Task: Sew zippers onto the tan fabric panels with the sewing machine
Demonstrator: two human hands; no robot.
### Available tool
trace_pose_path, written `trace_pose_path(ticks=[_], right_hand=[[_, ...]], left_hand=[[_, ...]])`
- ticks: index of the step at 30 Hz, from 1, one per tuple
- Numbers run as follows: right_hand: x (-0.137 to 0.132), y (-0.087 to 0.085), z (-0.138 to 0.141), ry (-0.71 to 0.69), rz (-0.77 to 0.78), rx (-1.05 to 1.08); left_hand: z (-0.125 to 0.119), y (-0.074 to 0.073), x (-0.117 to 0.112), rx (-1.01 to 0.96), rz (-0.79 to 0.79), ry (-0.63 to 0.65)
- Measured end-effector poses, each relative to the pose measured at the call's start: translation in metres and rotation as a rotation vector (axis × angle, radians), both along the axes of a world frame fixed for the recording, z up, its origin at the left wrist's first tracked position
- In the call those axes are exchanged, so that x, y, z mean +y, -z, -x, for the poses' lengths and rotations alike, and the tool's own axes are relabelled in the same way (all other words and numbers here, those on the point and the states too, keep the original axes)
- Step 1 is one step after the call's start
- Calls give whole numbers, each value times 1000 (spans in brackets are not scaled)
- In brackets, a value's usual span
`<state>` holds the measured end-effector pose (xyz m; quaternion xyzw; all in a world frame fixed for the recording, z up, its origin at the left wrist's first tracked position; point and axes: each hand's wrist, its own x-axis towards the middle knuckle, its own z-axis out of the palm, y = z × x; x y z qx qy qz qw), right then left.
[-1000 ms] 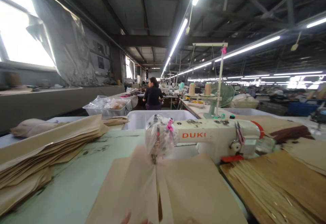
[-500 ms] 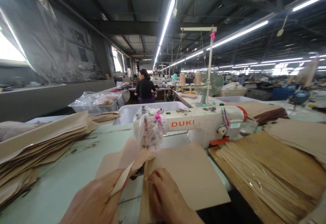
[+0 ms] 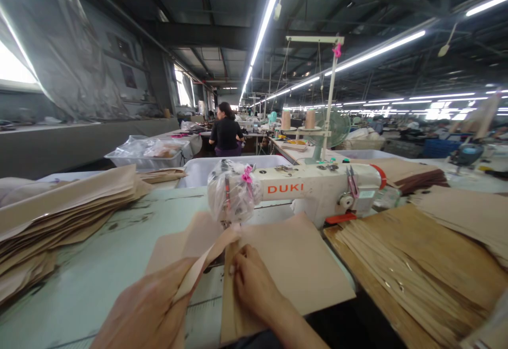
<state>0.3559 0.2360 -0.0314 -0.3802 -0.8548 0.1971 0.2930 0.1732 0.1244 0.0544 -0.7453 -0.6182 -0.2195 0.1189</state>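
Dim overall — tube lights (image 3: 263, 27) glaring — window (image 3: 14, 69) overexposed

Head-worn view, forward and down, close over beige sheet (image 3: 293, 264).

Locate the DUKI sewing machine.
In the head view, the sewing machine stands mostly right of centre, beyond the right hand, with a white bin behind its left end.

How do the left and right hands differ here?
The left hand grips a raised edge of tan material; the right hand bends its fingers onto a lower part. The left hand looks larger in view than the right hand. Both are bare and touch tan material.
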Motion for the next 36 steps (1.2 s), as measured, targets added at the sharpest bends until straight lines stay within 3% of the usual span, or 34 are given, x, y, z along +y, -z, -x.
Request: trace_pose_path(ticks=[3, 8, 10, 14, 19, 24, 29, 36], right_hand=[[-13, 4, -15, 18, 55, 82], [-34, 4, -53, -334, 131, 132], [-33, 2, -62, -399, 155, 105], [-28, 3, -59, -326, 157, 171], [-40, 24, -31, -115, 228, 536], [-47, 41, -27, -225, 94, 544], [-42, 32, -42, -259, 79, 442], [-44, 33, -38, -302, -12, 390]], left_hand=[[-3, -5, -4, -130, 65, -50], [-10, -15, -8, -259, 219, -57], [-11, -15, -10, -297, 226, -58], [-14, -11, -13, -324, 216, -53], [-17, -10, -12, -349, 229, 3], [-14, -7, -13, -310, 233, 12], [-16, -1, -15, -312, 301, -39], [-20, -1, -18, -310, 305, -26]])
